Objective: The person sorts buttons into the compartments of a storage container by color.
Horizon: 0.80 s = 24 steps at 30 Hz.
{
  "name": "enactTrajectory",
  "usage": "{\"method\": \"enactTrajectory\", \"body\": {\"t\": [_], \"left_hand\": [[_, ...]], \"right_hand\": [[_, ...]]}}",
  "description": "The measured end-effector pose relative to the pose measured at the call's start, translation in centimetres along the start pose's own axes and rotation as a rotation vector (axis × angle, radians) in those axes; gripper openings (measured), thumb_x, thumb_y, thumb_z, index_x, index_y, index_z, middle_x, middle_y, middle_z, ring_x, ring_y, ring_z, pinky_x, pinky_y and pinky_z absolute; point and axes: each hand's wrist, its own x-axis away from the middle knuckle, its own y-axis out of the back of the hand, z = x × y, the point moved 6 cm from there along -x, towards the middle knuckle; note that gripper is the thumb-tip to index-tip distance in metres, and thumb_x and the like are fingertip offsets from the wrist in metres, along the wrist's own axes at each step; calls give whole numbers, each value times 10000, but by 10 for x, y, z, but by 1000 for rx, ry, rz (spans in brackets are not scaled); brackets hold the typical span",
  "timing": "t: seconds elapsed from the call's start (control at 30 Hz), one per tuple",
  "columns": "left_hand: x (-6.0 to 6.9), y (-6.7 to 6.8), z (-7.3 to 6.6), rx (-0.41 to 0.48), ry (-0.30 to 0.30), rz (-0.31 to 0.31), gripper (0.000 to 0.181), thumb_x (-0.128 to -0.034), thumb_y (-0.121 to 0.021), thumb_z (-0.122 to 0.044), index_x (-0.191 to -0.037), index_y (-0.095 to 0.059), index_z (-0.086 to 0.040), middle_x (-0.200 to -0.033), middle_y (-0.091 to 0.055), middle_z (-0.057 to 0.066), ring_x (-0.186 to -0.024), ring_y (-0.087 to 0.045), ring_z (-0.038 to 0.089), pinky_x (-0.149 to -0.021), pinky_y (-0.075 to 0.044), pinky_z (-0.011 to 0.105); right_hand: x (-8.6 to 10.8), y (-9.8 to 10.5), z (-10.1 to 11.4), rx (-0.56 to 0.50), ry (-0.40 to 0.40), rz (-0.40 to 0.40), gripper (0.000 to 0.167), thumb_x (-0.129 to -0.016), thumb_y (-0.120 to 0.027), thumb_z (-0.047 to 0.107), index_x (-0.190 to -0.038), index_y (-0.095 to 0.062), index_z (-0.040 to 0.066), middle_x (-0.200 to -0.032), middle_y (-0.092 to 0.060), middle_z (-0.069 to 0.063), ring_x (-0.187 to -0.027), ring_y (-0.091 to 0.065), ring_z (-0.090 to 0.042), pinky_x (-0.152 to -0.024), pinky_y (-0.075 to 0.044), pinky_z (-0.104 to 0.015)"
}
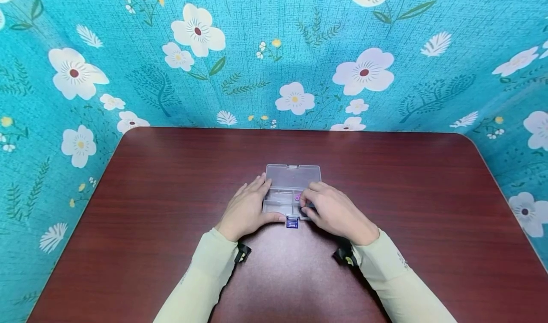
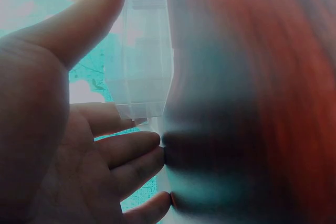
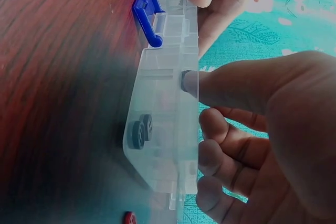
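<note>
Box [image 1: 279, 202] is braced by the spread left hand [image 1: 245, 210]; in the right hand [image 1: 336, 212], a dark piece [image 3: 186, 81] seems pinched by a narrow grip — wall contact is best avoided.

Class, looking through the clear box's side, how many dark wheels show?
2: the nearer wheel and the farther wheel behind it, low in the clear box. The right hand partly hides another dark piece; more may be hidden.

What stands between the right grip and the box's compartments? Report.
Nothing visible: the lid is open on the far side, and the right grip reaches into the box from above. The blue latch sits in front, apart.
</note>
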Motion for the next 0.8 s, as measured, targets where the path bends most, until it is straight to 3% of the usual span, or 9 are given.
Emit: {"method": "enactTrajectory", "body": {"t": [0.47, 0.8], "left_hand": [[0, 0, -1, -4, 1, 6, 1050, -765, -761, -663, -1525, -416, -25, -1613, -311, 150, -1494, -286, 254, -1214, -218, 480], [1, 0, 0, 9, 2, -1, 1044, -762, -780, -640, -1523, -418, -24, -1612, -310, 158, -1489, -297, 274, -1214, -216, 487]], "right_hand": [[2, 2, -1, -17, -1, 0, 80, -890, -743, 112, -917, -674, 143, -909, -580, 52, -840, -536, -127, -728, -512, -333], [8, 16, -11, -36, -67, -11, 52, -914, -727, 139, -943, -684, 140, -939, -597, 50, -898, -547, -140, -784, -510, -345]]}}
